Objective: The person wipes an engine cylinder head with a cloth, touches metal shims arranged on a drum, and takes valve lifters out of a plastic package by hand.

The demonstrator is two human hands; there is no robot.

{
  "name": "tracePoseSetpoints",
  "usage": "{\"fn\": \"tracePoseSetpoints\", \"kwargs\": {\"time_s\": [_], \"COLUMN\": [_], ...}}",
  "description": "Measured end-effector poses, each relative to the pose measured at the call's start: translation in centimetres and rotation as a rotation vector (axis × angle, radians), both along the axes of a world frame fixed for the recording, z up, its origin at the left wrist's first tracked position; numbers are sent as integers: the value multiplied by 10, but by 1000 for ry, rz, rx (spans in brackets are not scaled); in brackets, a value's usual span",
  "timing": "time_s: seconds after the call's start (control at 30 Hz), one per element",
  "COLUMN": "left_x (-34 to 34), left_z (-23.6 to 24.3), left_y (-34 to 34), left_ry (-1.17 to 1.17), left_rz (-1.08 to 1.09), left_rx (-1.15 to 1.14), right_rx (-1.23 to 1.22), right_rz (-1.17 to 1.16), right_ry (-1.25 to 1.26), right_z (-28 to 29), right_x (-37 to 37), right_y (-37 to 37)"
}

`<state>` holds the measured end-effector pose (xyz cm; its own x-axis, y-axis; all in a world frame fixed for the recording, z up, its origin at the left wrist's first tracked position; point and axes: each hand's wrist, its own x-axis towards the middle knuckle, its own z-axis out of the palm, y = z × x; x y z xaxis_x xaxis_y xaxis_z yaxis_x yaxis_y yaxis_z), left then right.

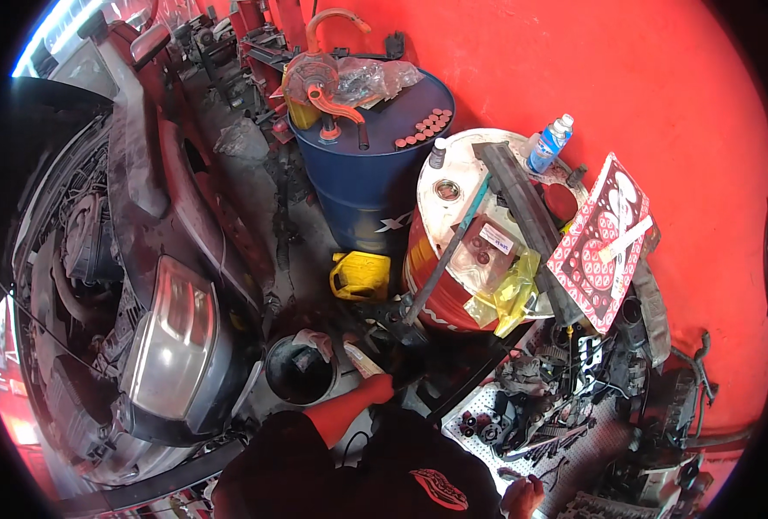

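Note:
My left forearm reaches forward and to the right, low in the middle of the view. My left hand (pixel 381 389) is in shadow, close to a pale flat piece (pixel 363 360) and a black bucket (pixel 301 372); its fingers are hidden. At the lower edge, my right hand (pixel 522 497) is curled beside a perforated metal tray (pixel 587 481). What its fingers hold, if anything, is too small to make out. Dark engine parts (pixel 492 424), bolts and tools crowd the tray.
On the left stands a car with its headlight (pixel 173 337) and open engine bay. A blue drum (pixel 358 186) carries a hand pump (pixel 314 86). A white-topped drum (pixel 440 225) holds a spray can (pixel 550 144) and a gasket pack (pixel 603 246). A yellow jug (pixel 360 276) sits between.

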<state>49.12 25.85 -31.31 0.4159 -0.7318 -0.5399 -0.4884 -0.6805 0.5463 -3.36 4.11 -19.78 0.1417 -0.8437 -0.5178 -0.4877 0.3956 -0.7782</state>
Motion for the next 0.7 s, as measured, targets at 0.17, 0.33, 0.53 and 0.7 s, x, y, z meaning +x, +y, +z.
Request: {"fn": "tracePoseSetpoints", "kwargs": {"time_s": [0.17,0.33,0.53,0.7], "left_x": [-35,-71,-99,-65], "left_z": [122,211,223,257], "left_y": [-62,-105,-140,-141], "left_ry": [108,249,167,46], "left_rz": [-158,-332,-597,-574], "left_rx": [-184,-408,-775,-758], "right_rx": [573,646,369,299], "right_rz": [-477,-106,-46,-55], "right_ry": [-827,-920,-601,-591], "right_z": [24,105,149,158], "right_x": [93,212,269,308], "right_y": [-4,8,4,-15]}}
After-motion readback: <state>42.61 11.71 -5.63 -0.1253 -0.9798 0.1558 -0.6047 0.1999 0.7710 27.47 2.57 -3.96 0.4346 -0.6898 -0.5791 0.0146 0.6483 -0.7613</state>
